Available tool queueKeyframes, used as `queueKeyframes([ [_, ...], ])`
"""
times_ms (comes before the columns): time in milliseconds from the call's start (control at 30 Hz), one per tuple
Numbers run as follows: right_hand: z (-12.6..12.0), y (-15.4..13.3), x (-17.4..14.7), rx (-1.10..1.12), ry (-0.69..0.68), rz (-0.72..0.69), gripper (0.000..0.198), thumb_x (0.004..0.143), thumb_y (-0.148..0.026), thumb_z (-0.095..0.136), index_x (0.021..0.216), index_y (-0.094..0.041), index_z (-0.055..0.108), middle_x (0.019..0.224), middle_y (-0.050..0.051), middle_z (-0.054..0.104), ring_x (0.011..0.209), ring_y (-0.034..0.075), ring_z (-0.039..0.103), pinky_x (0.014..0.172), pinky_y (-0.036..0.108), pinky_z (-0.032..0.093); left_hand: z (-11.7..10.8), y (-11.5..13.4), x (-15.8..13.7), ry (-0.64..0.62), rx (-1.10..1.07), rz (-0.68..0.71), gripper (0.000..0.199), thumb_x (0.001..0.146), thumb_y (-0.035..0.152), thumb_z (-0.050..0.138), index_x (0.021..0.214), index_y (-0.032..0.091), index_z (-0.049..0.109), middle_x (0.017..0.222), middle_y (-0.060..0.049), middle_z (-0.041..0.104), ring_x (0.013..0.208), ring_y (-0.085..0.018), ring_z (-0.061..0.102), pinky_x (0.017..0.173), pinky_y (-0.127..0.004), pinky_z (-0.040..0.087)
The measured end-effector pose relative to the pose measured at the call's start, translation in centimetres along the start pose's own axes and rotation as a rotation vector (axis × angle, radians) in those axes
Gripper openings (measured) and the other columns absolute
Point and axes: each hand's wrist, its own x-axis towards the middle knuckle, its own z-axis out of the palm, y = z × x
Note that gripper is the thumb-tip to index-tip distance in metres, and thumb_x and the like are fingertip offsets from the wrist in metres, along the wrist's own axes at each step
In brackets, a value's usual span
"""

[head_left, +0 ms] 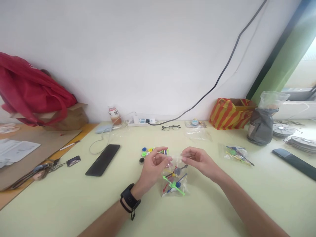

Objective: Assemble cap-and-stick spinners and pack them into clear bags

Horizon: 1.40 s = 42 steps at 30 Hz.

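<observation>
A clear plastic bag (174,185) hangs between my hands, with several coloured arrow-shaped spinner pieces inside, a green one (173,184) in front. My left hand (156,164), with a black watch on its wrist, pinches the bag's upper left edge. Thumb and fingers of my right hand (199,162) are closed on the upper right edge. Behind my left hand lie small round coloured pieces (144,153) in blue, green, yellow, white and black. Some more coloured pieces there are partly hidden by my fingers.
A second bag of arrow pieces (237,154) lies at the right, near a dark phone (296,163). A black phone (103,160) is at left. Glasses (171,127), a power strip (141,121), a bottle (115,116) and a striped bag (230,113) line the wall.
</observation>
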Motion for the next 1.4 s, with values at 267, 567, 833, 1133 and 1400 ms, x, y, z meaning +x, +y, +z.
queueKeyframes([
  [267, 1.1, 0.5, 0.6, 0.032, 0.125, -0.080, 0.025, 0.089, -0.043, 0.075, 0.094, -0.019, 0.075, 0.076, 0.003, 0.070, 0.073, 0.018, 0.064, 0.072, 0.033, 0.054, -2.6, 0.3, 1.6, -0.084, 0.128, 0.030, 0.025, 0.080, 0.035, 0.086, 0.093, 0.014, 0.079, 0.086, -0.007, 0.078, 0.078, -0.016, 0.071, 0.075, -0.026, 0.058],
  [567, 0.4, 1.4, 0.6, 0.130, 0.191, -0.109, 0.019, 0.088, -0.035, 0.070, 0.088, -0.020, 0.082, 0.079, 0.006, 0.074, 0.075, 0.020, 0.065, 0.073, 0.034, 0.054, -3.2, 1.0, 1.9, -0.137, 0.092, 0.056, 0.019, 0.086, 0.033, 0.079, 0.093, 0.015, 0.082, 0.079, -0.006, 0.075, 0.073, -0.015, 0.068, 0.070, -0.025, 0.054],
  [833, 1.4, 1.3, 0.7, 0.065, 0.219, -0.147, 0.026, 0.082, -0.041, 0.083, 0.096, -0.022, 0.073, 0.076, 0.001, 0.067, 0.072, 0.017, 0.062, 0.070, 0.031, 0.053, -3.0, -0.1, 2.1, -0.056, 0.071, 0.078, 0.033, 0.078, 0.034, 0.087, 0.103, 0.016, 0.078, 0.084, -0.005, 0.074, 0.078, -0.016, 0.068, 0.075, -0.026, 0.056],
  [1133, 1.6, 1.6, 0.7, 0.037, 0.232, -0.129, 0.038, 0.087, -0.051, 0.076, 0.109, -0.022, 0.071, 0.076, 0.002, 0.070, 0.073, 0.018, 0.066, 0.072, 0.033, 0.056, -2.9, 0.0, 2.3, -0.092, 0.169, 0.094, 0.028, 0.082, 0.039, 0.083, 0.091, 0.014, 0.076, 0.083, -0.006, 0.074, 0.074, -0.015, 0.066, 0.070, -0.025, 0.056],
  [1400, 1.6, 1.2, 0.7, 0.091, 0.231, -0.081, 0.027, 0.081, -0.044, 0.083, 0.091, -0.019, 0.075, 0.073, 0.002, 0.070, 0.068, 0.017, 0.064, 0.067, 0.031, 0.054, -3.2, 0.8, 2.2, -0.175, 0.189, 0.100, 0.029, 0.085, 0.042, 0.080, 0.093, 0.014, 0.076, 0.081, -0.007, 0.075, 0.073, -0.016, 0.068, 0.070, -0.028, 0.057],
])
